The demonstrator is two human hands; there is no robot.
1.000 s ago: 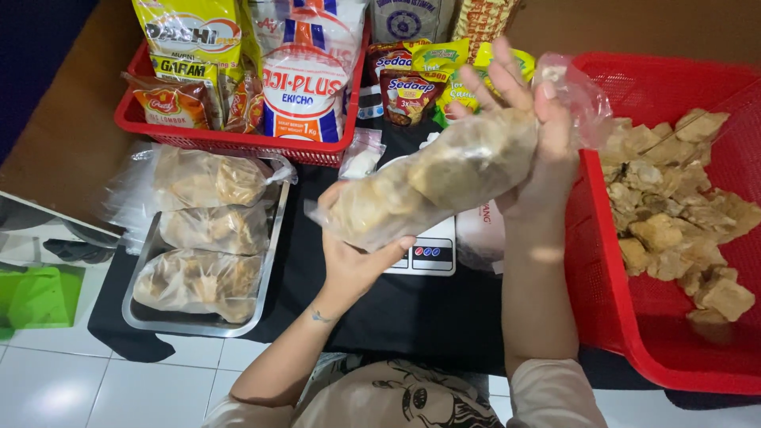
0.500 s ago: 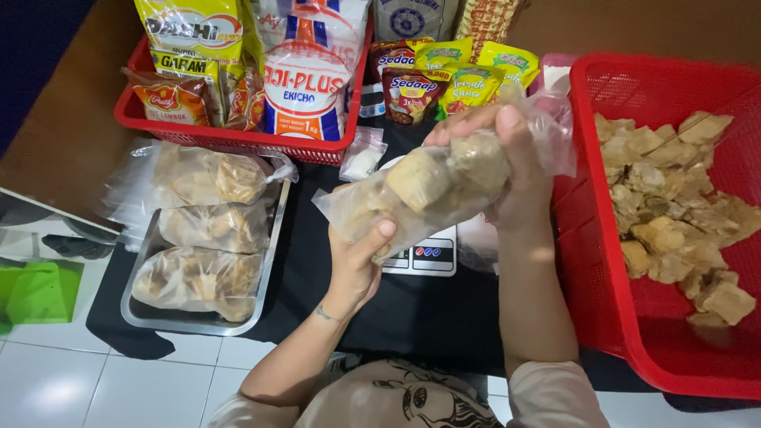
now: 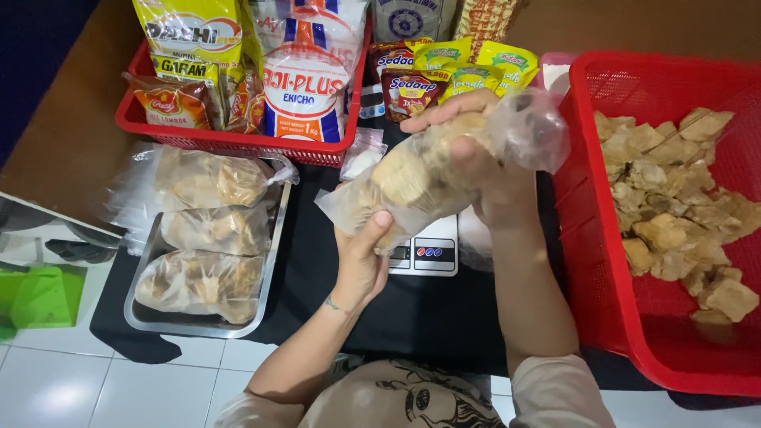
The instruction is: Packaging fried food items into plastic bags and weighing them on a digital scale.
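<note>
clear plastic bag [image 3: 420, 186], tan fried chunks inside, neck twisted, both hands gripping

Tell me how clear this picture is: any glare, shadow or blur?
Head view: mostly sharp; printed packets in the small red basket read crisply. Glare sits on the clear bag held by the left hand and right hand, especially its bunched top, and on the steel tray rim. A dim shadow darkens the large red basket wall.

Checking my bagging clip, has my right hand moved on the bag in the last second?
Yes. The right hand has gone from open and flat to wrapped around the bag, its fingers now lower against the sachets behind.
</note>
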